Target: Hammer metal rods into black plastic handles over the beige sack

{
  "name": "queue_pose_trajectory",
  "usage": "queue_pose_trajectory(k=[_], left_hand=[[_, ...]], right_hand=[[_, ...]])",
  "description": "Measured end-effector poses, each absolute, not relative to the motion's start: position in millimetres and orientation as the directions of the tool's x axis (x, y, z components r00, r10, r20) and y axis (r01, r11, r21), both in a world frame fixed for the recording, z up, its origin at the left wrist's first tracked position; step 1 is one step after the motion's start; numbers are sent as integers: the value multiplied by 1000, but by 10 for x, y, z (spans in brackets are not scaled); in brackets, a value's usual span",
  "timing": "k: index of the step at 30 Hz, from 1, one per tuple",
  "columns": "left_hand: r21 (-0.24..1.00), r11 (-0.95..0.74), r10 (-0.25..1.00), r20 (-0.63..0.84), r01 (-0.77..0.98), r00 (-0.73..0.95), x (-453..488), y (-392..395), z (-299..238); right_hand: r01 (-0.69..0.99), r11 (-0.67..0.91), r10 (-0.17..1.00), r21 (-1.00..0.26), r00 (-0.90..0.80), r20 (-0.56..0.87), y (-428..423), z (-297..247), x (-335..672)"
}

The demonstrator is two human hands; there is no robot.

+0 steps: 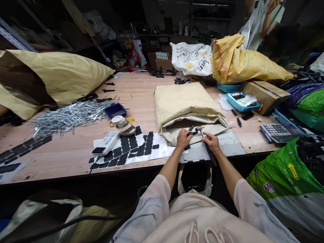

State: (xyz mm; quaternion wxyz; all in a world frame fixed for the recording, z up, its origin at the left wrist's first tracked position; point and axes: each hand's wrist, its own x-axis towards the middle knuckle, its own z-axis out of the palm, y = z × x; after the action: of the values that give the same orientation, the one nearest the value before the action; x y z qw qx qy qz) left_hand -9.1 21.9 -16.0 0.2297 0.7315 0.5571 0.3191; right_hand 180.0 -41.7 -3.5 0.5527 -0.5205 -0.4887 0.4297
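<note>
My left hand is closed on a small black part, which points to the right. In my right hand is a small hammer with a black handle, a metal shaft and a yellow-tipped head. The hammer's head is right beside the black part; whether they touch I cannot tell. Both hands are over the front edge of a beige paper sack, whose open mouth faces me. Another small dark piece lies on the sack just behind my left hand. Under the hands lies a grey-white sheet.
Metal rods are heaped on the left, near a blue tray, a lidded jar and a white device. Black adhesive pads lie in front. A calculator, blue basket and cardboard box stand right.
</note>
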Motion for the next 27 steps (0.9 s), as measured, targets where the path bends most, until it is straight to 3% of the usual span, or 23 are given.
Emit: queue_pose_trajectory(k=[15,27], left_hand=[[668,-280,960,204,690,192,-68,210,-126],[691,-262,965,165,674,206,-88,258,-118]], right_hand=[[219,166,977,-962,95,190,-393,-17,1752],[123,199,976,-972,68,209,-364,-27,1654]])
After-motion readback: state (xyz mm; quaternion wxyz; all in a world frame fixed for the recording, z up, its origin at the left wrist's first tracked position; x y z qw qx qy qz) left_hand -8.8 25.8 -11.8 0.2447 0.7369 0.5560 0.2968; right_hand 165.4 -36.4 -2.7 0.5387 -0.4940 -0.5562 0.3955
